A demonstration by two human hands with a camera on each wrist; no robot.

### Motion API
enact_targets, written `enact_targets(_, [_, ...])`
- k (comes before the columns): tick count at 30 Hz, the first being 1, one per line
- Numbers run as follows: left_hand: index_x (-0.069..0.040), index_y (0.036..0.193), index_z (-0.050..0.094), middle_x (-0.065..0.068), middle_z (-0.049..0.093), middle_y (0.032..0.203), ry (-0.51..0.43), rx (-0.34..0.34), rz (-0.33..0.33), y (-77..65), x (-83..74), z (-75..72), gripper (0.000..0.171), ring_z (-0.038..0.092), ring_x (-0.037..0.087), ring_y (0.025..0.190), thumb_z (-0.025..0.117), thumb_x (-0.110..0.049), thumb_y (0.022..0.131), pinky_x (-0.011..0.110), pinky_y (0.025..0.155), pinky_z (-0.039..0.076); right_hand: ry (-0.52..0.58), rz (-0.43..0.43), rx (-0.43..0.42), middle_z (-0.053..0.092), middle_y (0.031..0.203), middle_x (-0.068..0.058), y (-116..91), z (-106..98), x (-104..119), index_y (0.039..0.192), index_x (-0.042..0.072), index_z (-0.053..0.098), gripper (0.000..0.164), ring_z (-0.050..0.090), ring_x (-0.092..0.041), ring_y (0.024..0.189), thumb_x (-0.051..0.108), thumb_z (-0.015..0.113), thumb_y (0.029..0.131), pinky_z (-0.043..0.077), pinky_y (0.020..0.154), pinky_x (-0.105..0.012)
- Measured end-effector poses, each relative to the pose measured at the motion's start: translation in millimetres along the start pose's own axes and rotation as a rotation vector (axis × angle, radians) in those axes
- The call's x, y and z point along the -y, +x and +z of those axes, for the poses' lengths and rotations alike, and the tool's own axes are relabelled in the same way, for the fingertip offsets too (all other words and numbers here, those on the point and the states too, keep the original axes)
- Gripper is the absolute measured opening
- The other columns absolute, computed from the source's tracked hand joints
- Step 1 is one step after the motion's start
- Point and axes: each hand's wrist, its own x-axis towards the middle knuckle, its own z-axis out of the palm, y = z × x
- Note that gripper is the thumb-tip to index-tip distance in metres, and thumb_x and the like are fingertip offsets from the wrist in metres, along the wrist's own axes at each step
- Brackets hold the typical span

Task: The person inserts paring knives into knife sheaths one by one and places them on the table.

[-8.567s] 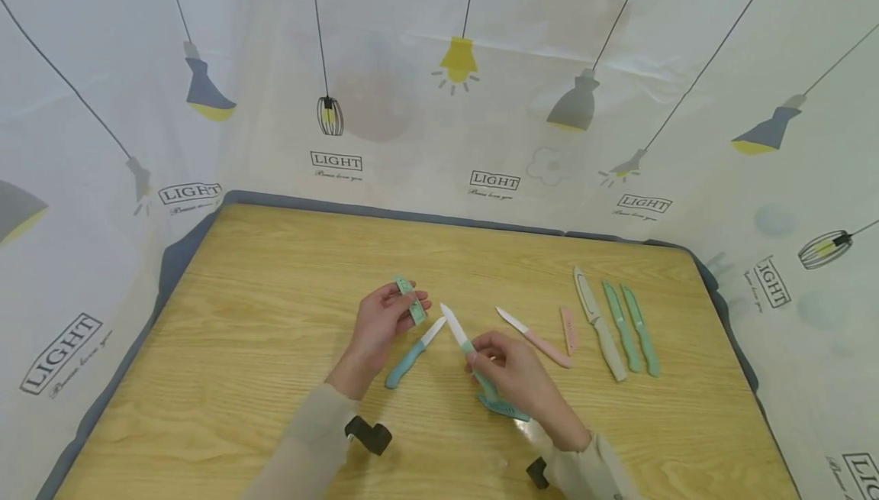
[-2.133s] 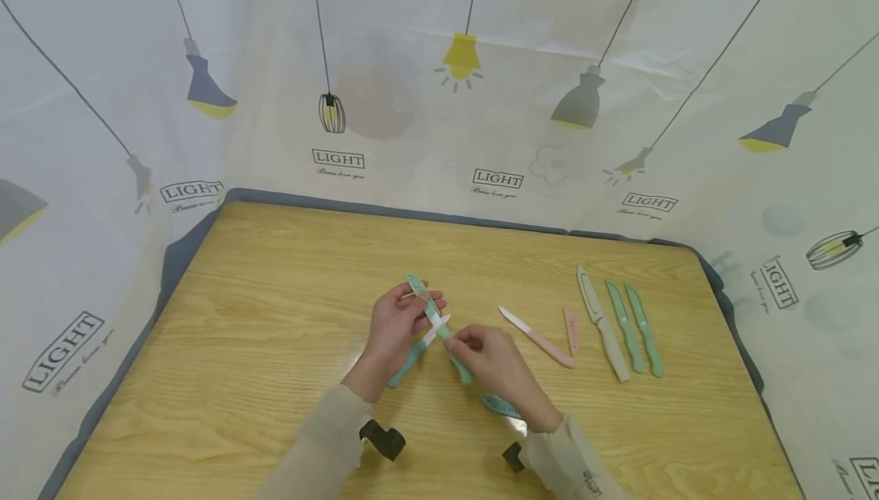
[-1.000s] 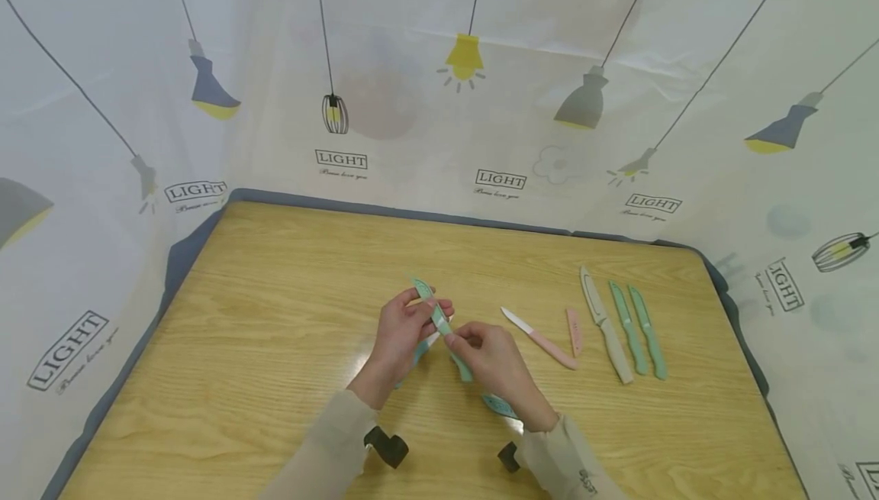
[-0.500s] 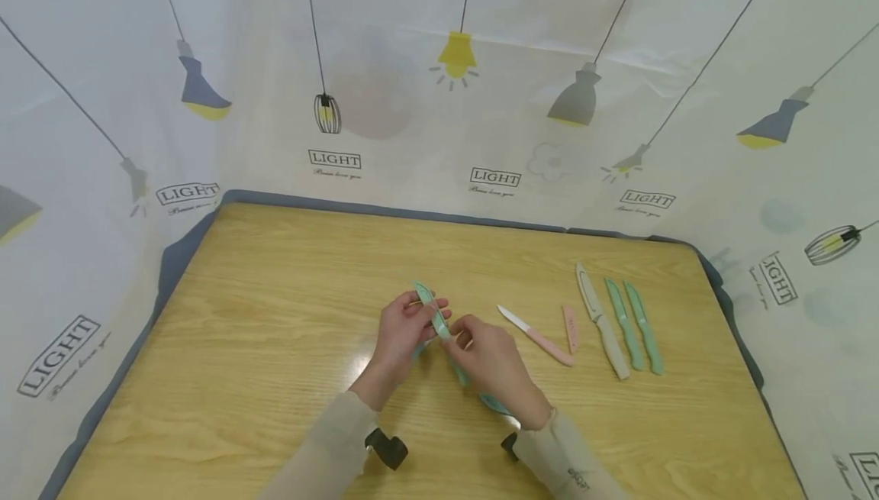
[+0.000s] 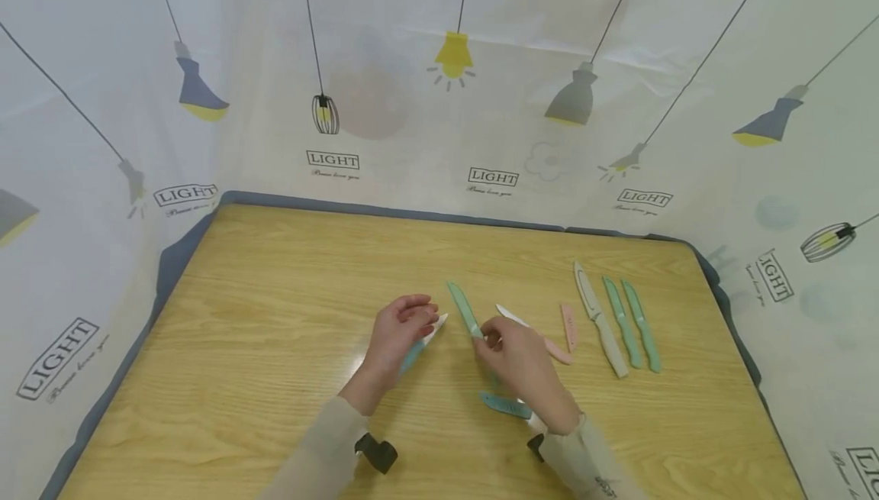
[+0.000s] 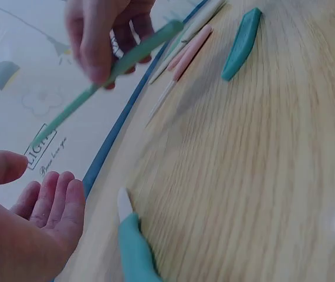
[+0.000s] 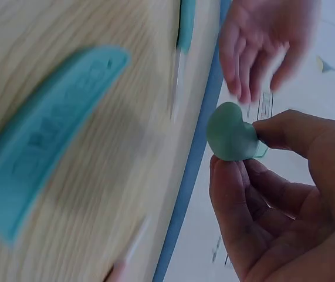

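Head view lets me see the right hand [image 5: 516, 356] pinching the green knife [image 6: 149, 46], up in the air over the table [image 5: 288, 279]. Its green cover [image 5: 462, 305] is on, so I think that one is done, but I can't tell if it is pushed all the way. The left hand [image 5: 400, 332] is empty, with its fingers loose and a bit bent, near the blue knife [image 6: 136, 254]. Over on the right, the cream knife [image 5: 610, 343] and the green pair [image 5: 623, 324] lie side by side, and they look covered too. That seems to leave two. The blue knife is bare, and its blue cover [image 5: 506, 406] lies apart from it, near the right hand. The pink knife [image 5: 558, 352] is bare as well, with the pink cover [image 5: 568, 328] just beside it
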Motion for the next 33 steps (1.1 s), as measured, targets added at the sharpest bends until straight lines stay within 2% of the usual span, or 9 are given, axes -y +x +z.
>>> enact_targets(1, [0.010,0.128,0.051,0.025,0.060,0.119,0.004,-0.011,0.002,0.2,-0.3,-2.9,0.039,0.062,0.032,0.106,0.058,-0.009,0.095,0.042,0.093,0.051,-0.001,0.021,-0.003,0.064,0.077,0.006,-1,-4,-6,0.093,0.010,0.071,0.018,0.057,-0.005,0.065,0.027,0.069,0.086,0.049,0.051,-0.022])
enact_targets(2, [0.011,0.127,0.051,0.026,0.060,0.119,0.004,-0.022,0.003,0.4,-0.9,-6.0,0.039,0.062,0.032,0.105,0.058,-0.009,0.095,0.043,0.093,0.051,-0.007,0.034,-0.012,0.065,0.077,0.005,-1,-8,-12,0.093,0.010,0.072,0.018,0.058,-0.007,0.065,0.027,0.069,0.086,0.052,0.059,-0.026])
enact_targets(8, [0.011,0.124,0.053,0.022,0.063,0.113,0.022,-0.084,0.024,0.3,-7.8,-24.2,0.036,0.062,0.029,0.103,0.059,-0.008,0.094,0.044,0.092,0.052,-0.046,0.143,-0.037,0.070,0.084,-0.002,-7,-34,-58,0.100,0.006,0.073,0.027,0.066,-0.017,0.075,0.030,0.067,0.089,0.055,0.066,-0.037])
enact_targets(9, [0.010,0.124,0.054,0.021,0.064,0.112,0.025,-0.095,0.026,0.3,-8.7,-27.4,0.035,0.063,0.028,0.102,0.060,-0.008,0.094,0.044,0.091,0.052,-0.045,0.161,-0.035,0.071,0.086,-0.004,-8,-39,-66,0.101,0.005,0.073,0.028,0.067,-0.020,0.076,0.030,0.066,0.089,0.055,0.059,-0.037])
enact_targets(14, [0.010,0.123,0.055,0.023,0.063,0.113,0.014,-0.137,0.026,-2.4,-13.2,-43.1,0.034,0.062,0.028,0.101,0.060,-0.006,0.093,0.048,0.094,0.050,-0.057,0.212,-0.030,0.070,0.094,-0.013,-13,-61,-104,0.108,-0.001,0.070,0.035,0.066,-0.028,0.084,0.029,0.060,0.094,0.057,0.065,-0.042])
enact_targets(20, [0.011,0.125,0.053,0.025,0.062,0.116,0.029,-0.154,0.014,-5.9,-15.5,-56.2,0.035,0.060,0.034,0.106,0.059,-0.005,0.094,0.047,0.095,0.049,-0.108,0.283,-0.017,0.069,0.101,-0.018,-19,-82,-143,0.115,-0.004,0.067,0.042,0.065,-0.029,0.083,0.033,0.055,0.097,0.055,0.063,-0.042])
enact_targets(28, [0.011,0.124,0.053,0.023,0.062,0.114,0.022,-0.177,0.003,-9.8,-16.1,-66.4,0.035,0.060,0.033,0.107,0.059,-0.005,0.093,0.048,0.096,0.048,-0.156,0.377,0.013,0.067,0.107,-0.022,-28,-97,-190,0.121,-0.006,0.062,0.053,0.064,-0.034,0.086,0.039,0.046,0.100,0.053,0.065,-0.046])
enact_targets(33, [0.010,0.125,0.052,0.021,0.063,0.114,0.030,-0.182,-0.007,-10.7,-15.9,-71.2,0.036,0.060,0.030,0.107,0.059,-0.006,0.094,0.046,0.096,0.049,-0.179,0.394,0.018,0.066,0.107,-0.025,-36,-103,-209,0.119,-0.008,0.062,0.052,0.064,-0.036,0.085,0.037,0.046,0.101,0.053,0.063,-0.047])
